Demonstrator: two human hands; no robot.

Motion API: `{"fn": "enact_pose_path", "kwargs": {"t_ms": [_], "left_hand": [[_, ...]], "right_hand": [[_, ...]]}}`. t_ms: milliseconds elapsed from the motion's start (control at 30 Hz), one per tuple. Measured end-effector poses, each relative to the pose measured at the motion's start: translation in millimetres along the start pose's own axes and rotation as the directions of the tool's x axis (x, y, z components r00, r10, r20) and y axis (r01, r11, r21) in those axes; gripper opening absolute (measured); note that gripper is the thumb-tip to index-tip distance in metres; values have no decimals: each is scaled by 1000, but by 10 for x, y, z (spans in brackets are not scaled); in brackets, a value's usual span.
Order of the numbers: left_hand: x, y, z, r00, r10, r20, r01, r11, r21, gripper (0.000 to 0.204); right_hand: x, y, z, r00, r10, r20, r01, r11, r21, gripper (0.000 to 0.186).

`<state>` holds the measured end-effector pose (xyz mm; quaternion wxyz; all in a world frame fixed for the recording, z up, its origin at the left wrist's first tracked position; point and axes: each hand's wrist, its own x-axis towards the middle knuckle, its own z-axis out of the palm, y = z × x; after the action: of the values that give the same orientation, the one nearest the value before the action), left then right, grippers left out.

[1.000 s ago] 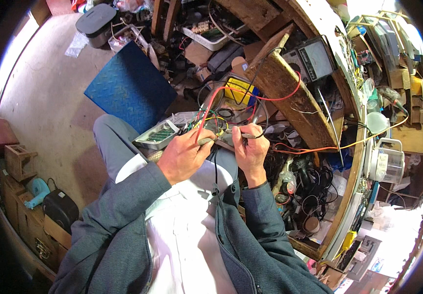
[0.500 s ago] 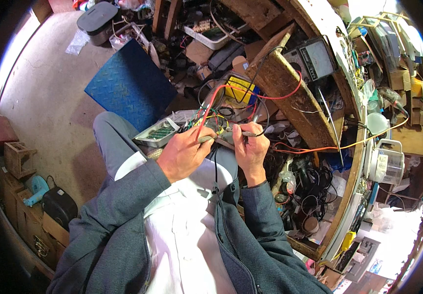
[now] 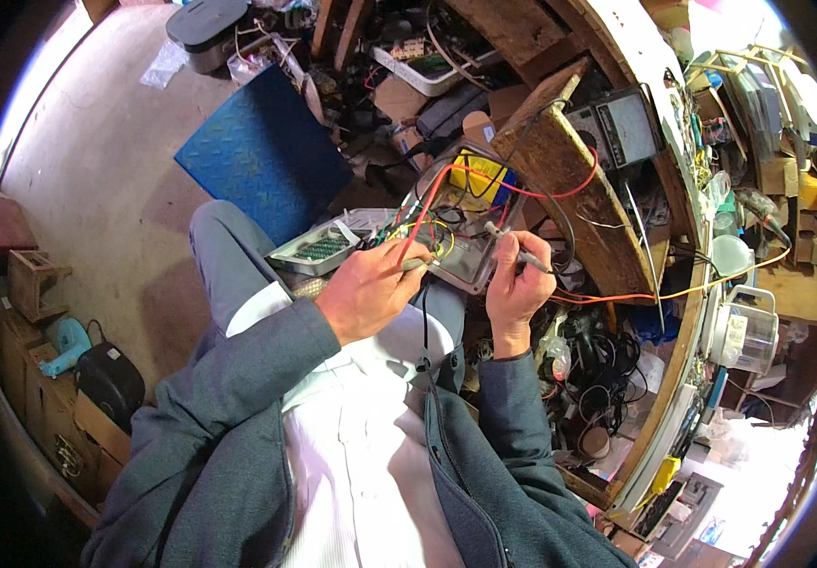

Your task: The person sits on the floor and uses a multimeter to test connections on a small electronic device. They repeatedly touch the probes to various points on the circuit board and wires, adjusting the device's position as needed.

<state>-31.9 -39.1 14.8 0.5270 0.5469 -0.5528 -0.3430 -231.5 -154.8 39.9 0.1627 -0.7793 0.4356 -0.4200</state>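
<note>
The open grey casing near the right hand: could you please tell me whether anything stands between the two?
Nothing visible blocks the way from the right hand to the grey casing; only the pen-like probe held in that hand is there. Coloured wires cluster at the casing's left side, by the left hand.

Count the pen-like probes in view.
2: one pen-like probe in the left hand, another pen-like probe in the right hand. Others may be hidden.

The left grip (image 3: 368, 295) partly hides its slim grey probe (image 3: 414, 264), thin multicoloured wires (image 3: 418, 225) beyond are too fine to trace, and the dark grey jacket (image 3: 210, 464) below is cut off.
</note>
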Motion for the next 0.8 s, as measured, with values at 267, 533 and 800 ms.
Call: {"fn": "enact_pose_path", "kwargs": {"t_ms": [267,533,800], "left_hand": [[18,17,7,1000,3,-24,-3,1000,-21,14],[14,26,-13,999,-37,10,37,999,7,14],[10,49,-21,998,-51,22,51,999,9,16]], "right_hand": [[208,25,-44,959,-253,131,278,934,-227,18],[217,38,10,926,-265,269,326,920,-216,17],[186,41,12,932,-257,256,318,918,-236,15]]}}
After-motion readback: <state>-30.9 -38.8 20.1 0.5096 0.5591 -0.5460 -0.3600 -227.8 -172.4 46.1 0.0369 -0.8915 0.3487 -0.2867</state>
